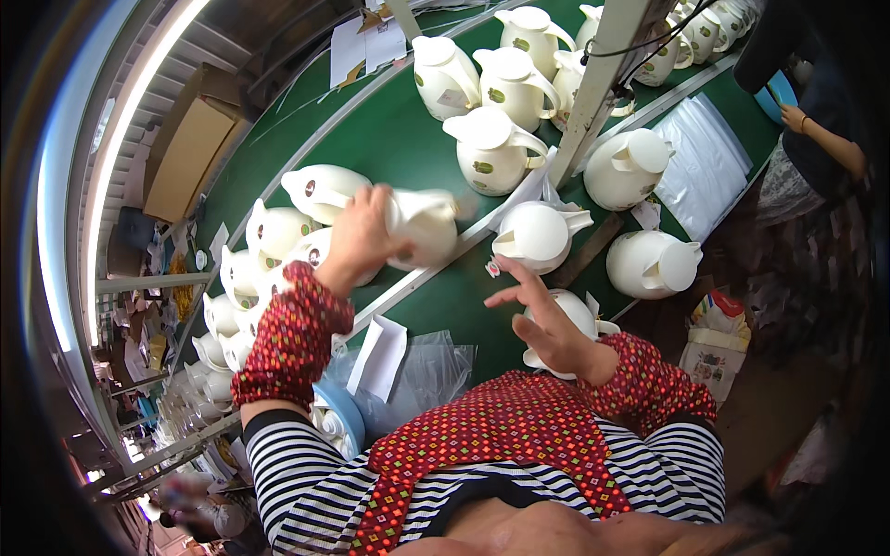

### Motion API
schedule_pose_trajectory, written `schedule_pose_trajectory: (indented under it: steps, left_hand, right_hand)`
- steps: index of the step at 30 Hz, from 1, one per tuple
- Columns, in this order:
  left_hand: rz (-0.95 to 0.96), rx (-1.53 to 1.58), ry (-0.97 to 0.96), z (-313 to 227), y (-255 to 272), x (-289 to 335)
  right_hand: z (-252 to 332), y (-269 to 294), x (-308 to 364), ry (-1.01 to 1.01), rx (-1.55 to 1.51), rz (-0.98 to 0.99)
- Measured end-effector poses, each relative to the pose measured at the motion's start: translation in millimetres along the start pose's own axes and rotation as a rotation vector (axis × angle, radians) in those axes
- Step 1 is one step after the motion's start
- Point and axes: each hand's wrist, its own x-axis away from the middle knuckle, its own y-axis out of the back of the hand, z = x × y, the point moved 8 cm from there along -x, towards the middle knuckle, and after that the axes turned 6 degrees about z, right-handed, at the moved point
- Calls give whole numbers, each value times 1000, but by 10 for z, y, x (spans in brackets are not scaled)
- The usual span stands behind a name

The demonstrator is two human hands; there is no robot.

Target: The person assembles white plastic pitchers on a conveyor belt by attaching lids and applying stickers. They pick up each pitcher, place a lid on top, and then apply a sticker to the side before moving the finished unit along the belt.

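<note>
My left hand (363, 236) is closed on a cream plastic jug (425, 227), which is smeared by motion over the green belt. The grip point on the jug is partly hidden by my fingers. My right hand (556, 324) is open, its fingers spread and holding nothing. Just beyond its fingertips stands a white-lidded jug (536, 232), its spout toward the right. Another jug (575, 310) is partly covered by my right hand. Beside my left hand, a jug with a small dark emblem (320, 190) leads a group of similar jugs (278, 230).
Several jugs with green prints (487, 153) stand on the green belt (389, 139) beyond a metal post (603, 83). Stacked clear bags (700, 153) and two jugs lie at right. Nearer are a blue basin (341, 417), plastic bags (431, 371) and a person's hand (793, 118) far right.
</note>
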Motion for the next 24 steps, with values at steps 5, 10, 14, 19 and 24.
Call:
schedule_pose_trajectory:
  steps: [5, 10, 14, 19, 24]
  left_hand:
    - [-152, -106, 15, 263, 281, -1119]
    - [-135, -17, -103, 360, 95, -1854]
    - [-99, 153, -190, 414, 92, -2036]
    - [117, -211, 37, 1850, 248, -1399]
    - [362, -340, 430, 2375, -12, -692]
  right_hand:
    - [-21, 94, 192, -6, -86, -80]
    - [2, 196, 221, 3, -69, -94]
    - [26, 379, 230, 14, -60, -144]
    - [19, 524, 317, 40, -108, -200]
    - [21, 512, 290, 14, -154, -238]
